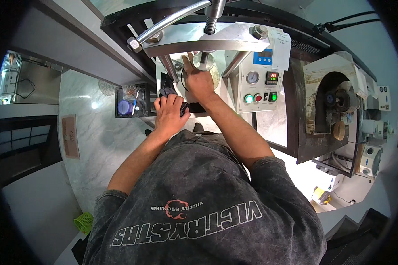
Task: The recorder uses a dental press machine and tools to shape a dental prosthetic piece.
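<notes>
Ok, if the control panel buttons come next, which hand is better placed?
Probably your right hand: it reaches into the press, nearer the control panel. Your left hand is farther off, at some dark cloth, with your right forearm in between.

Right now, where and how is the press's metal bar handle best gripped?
The metal bar handle is likely best wrapped near its hex-headed end, from the left: that end juts past the crossbeam, while the other meets the upright screw.

Gap between posts (235, 65), right grip (200, 84) inside
</notes>
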A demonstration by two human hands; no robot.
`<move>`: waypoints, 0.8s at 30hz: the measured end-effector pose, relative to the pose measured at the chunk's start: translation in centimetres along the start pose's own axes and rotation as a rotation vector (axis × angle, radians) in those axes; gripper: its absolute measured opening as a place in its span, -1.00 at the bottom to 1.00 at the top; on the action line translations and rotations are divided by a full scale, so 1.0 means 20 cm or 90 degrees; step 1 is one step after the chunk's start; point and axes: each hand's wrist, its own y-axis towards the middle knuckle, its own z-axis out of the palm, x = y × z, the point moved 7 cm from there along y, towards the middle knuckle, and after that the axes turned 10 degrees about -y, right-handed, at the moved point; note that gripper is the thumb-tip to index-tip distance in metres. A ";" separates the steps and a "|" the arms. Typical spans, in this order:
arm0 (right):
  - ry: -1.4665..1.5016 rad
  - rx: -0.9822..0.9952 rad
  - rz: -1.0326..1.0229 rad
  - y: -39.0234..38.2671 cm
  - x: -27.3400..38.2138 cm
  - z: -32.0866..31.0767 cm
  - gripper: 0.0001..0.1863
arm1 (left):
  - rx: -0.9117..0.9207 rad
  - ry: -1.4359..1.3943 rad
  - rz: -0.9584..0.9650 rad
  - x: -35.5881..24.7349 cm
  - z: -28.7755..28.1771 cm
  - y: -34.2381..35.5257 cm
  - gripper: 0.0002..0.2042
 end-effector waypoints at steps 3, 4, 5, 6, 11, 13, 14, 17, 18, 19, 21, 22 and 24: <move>0.007 -0.005 0.010 -0.01 -0.02 0.02 -0.35 | -0.004 0.007 0.018 -0.01 -0.01 0.01 -0.69; 0.001 -0.008 0.004 -0.01 -0.02 0.01 -0.36 | -0.004 0.006 0.016 -0.01 -0.01 0.01 -0.70; -0.005 -0.012 -0.002 -0.01 -0.01 0.00 -0.36 | -0.003 0.004 0.014 -0.01 -0.01 0.01 -0.70; -0.004 -0.011 -0.001 -0.01 -0.01 -0.01 -0.36 | -0.002 0.004 0.014 -0.01 -0.01 0.01 -0.70; 0.016 0.093 0.017 -0.02 -0.05 -0.02 -0.47 | 0.007 0.003 0.006 -0.01 0.00 0.01 -0.69; -0.003 0.033 0.001 -0.01 -0.06 -0.03 -0.50 | 0.002 0.003 0.010 -0.01 -0.01 0.01 -0.69; -0.022 -0.026 -0.016 -0.01 -0.06 -0.05 -0.53 | -0.005 0.002 0.013 -0.02 -0.01 0.01 -0.69; -0.012 0.008 -0.006 -0.04 -0.08 -0.03 -0.55 | -0.003 0.000 0.009 -0.01 0.00 0.01 -0.69; -0.011 0.008 -0.007 -0.04 -0.08 -0.03 -0.55 | -0.003 0.000 0.008 -0.01 0.00 0.01 -0.69; -0.003 0.043 0.002 -0.04 -0.09 -0.01 -0.56 | -0.003 0.001 0.010 -0.01 -0.01 0.01 -0.69; 0.005 0.077 0.013 -0.04 -0.11 0.01 -0.58 | -0.003 0.001 0.013 -0.02 -0.01 0.01 -0.69; 0.033 0.154 0.035 -0.04 -0.12 0.03 -0.61 | -0.001 0.003 0.010 -0.01 0.00 0.01 -0.69; 0.061 0.231 0.056 -0.04 -0.12 0.05 -0.63 | 0.000 0.004 0.006 -0.01 0.00 0.00 -0.69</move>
